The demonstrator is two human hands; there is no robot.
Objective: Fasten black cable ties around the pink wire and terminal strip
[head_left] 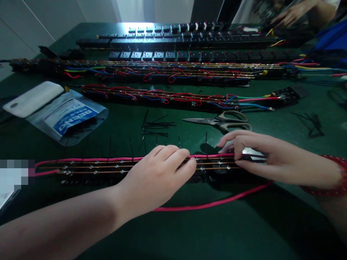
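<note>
A red wire [92, 158] runs along the far edge of a long black strip fitted with copper rods [108, 167]. Thin black cable ties [131, 146] stick up from it at intervals. My left hand [159, 173] lies over the middle of the strip, its fingers closed on the red wire. At the strip's right end, my right hand [260, 155] has its thumb and index finger pinched at the wire. A dark, shiny piece shows inside that hand, but its kind is unclear. A loop of red wire comes back underneath toward my left wrist.
Beyond the strip lie scissors [217, 121], loose cable ties [157, 126] and a plastic bag [73, 119] of ties. Several wired strips [162, 95] stretch across the green table [189, 231]. Another person's hand [295, 14] is at the far right.
</note>
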